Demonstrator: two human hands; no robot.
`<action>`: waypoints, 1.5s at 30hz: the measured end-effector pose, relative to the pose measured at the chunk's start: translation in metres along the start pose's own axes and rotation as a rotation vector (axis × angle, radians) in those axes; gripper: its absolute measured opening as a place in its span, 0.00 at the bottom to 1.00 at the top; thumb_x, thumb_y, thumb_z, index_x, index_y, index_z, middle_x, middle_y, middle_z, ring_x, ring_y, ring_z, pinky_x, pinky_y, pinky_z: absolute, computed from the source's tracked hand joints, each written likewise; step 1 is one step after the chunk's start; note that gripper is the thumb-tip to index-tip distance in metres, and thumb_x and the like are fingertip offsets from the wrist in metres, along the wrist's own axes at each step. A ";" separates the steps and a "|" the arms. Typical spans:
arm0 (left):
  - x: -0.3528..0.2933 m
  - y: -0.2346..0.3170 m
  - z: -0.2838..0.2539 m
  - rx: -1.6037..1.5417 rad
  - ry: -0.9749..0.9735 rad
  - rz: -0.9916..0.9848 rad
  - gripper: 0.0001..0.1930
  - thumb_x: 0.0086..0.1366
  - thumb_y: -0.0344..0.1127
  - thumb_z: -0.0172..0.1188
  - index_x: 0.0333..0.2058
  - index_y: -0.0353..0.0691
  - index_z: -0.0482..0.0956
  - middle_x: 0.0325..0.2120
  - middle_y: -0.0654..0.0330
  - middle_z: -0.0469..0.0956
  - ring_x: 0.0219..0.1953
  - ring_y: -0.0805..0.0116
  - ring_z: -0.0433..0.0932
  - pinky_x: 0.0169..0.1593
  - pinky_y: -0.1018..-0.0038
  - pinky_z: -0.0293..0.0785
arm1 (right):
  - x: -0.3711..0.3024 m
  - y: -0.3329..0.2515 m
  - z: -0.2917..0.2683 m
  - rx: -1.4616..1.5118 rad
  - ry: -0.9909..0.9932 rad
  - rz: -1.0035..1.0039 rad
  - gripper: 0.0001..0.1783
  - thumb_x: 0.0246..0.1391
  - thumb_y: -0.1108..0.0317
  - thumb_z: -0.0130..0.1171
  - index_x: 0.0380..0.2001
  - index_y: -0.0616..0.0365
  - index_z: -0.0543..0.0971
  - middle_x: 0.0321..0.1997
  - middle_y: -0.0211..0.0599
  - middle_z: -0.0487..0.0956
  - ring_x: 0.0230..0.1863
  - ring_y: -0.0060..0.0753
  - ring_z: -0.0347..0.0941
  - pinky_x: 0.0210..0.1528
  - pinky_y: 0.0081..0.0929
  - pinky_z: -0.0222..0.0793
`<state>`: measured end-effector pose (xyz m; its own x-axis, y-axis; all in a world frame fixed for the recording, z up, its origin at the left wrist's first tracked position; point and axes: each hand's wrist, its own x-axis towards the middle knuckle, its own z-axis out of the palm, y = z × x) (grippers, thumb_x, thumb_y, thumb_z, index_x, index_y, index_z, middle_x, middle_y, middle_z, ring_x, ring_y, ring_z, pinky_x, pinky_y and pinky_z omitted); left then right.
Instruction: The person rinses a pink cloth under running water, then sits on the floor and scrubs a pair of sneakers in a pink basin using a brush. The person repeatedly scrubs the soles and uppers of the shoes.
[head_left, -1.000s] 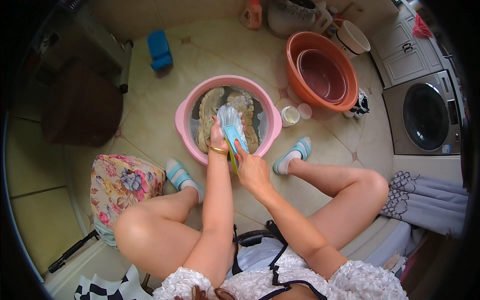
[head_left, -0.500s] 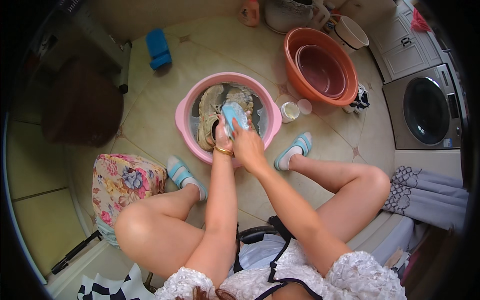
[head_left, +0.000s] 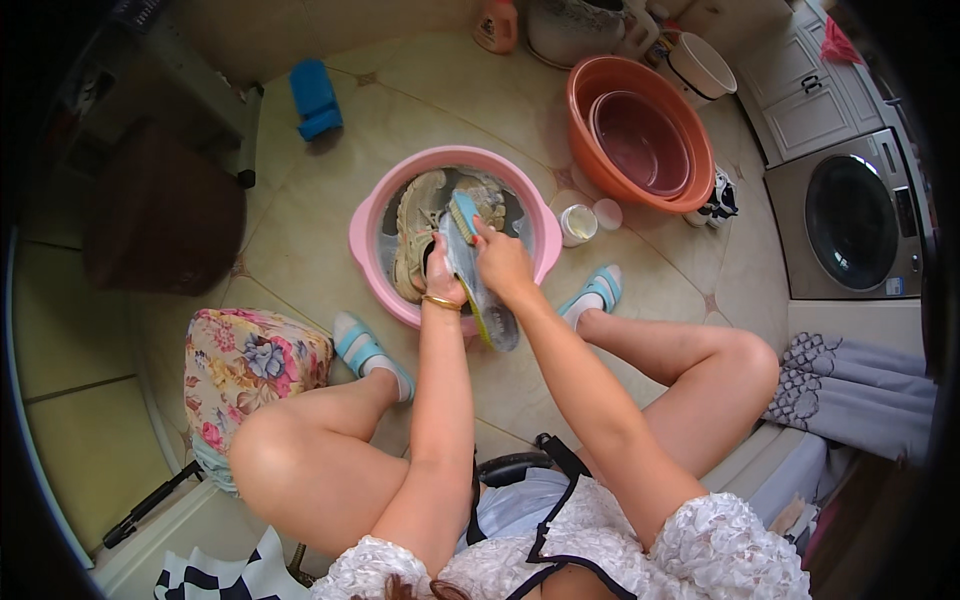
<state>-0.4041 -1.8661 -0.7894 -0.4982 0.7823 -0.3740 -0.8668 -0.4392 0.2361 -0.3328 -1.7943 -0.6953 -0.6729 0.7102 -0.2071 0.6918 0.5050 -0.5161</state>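
Note:
A pink basin (head_left: 365,225) with water stands on the floor in front of me, and a pair of beige shoes (head_left: 413,222) lies soaking in it. My left hand (head_left: 443,274) is closed around a grey shoe insole (head_left: 490,312) with a yellow-green edge, held tilted above the basin's near side. In my right hand (head_left: 503,264) is a blue scrub brush (head_left: 464,215), its pale bristles against the far part of the insole. The right forearm and hand cover some of the insole's middle.
Right of the basin sit an open white jar (head_left: 578,226) and its lid (head_left: 607,213). Beyond are nested orange basins (head_left: 580,125), a white bucket (head_left: 703,65) and dark shoes (head_left: 722,198). A blue plastic piece (head_left: 316,98) lies at far left; a flower-patterned cloth (head_left: 262,360) is nearer.
The insole has come into plain view, stretching toward me past the basin's near rim. My right hand and the brush have shifted; the brush is now turned with its bristles showing.

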 end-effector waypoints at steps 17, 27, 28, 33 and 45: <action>0.004 0.003 -0.002 0.906 0.322 0.033 0.16 0.53 0.24 0.61 0.42 0.29 0.77 0.36 0.56 0.80 0.35 0.64 0.79 0.40 0.70 0.74 | 0.004 0.065 0.042 0.755 -0.006 0.082 0.41 0.46 0.68 0.68 0.63 0.59 0.64 0.53 0.45 0.77 0.50 0.31 0.74 0.51 0.26 0.68; -0.003 0.072 -0.009 1.519 0.780 0.283 0.27 0.46 0.34 0.71 0.47 0.33 0.78 0.39 0.52 0.82 0.41 0.61 0.81 0.46 0.70 0.74 | -0.006 0.054 0.034 0.005 0.024 0.244 0.64 0.37 0.57 0.74 0.70 0.52 0.40 0.46 0.56 0.75 0.43 0.57 0.76 0.46 0.43 0.72; -0.003 0.072 -0.010 1.527 0.789 0.329 0.28 0.44 0.37 0.72 0.46 0.35 0.79 0.40 0.50 0.81 0.42 0.59 0.80 0.48 0.69 0.73 | -0.008 0.052 0.042 -0.025 0.030 0.233 0.68 0.35 0.56 0.75 0.70 0.51 0.37 0.47 0.57 0.74 0.42 0.58 0.76 0.45 0.43 0.72; -0.007 0.077 -0.008 1.519 0.929 0.374 0.26 0.43 0.38 0.73 0.43 0.36 0.81 0.39 0.50 0.82 0.42 0.56 0.80 0.49 0.67 0.73 | -0.014 0.028 0.054 -0.119 -0.043 0.268 0.71 0.32 0.51 0.76 0.70 0.50 0.37 0.46 0.58 0.70 0.39 0.55 0.76 0.41 0.41 0.75; 0.001 0.093 -0.034 1.683 0.958 0.378 0.21 0.49 0.39 0.69 0.43 0.38 0.82 0.41 0.48 0.81 0.44 0.53 0.80 0.50 0.65 0.73 | -0.001 0.044 0.017 0.063 -0.145 0.291 0.63 0.26 0.48 0.71 0.66 0.63 0.54 0.46 0.60 0.76 0.46 0.52 0.76 0.49 0.39 0.72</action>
<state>-0.4860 -1.9209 -0.7990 -0.9661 0.0582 -0.2515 -0.1257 0.7447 0.6555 -0.3060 -1.7813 -0.7320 -0.4827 0.7408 -0.4671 0.8461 0.2568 -0.4671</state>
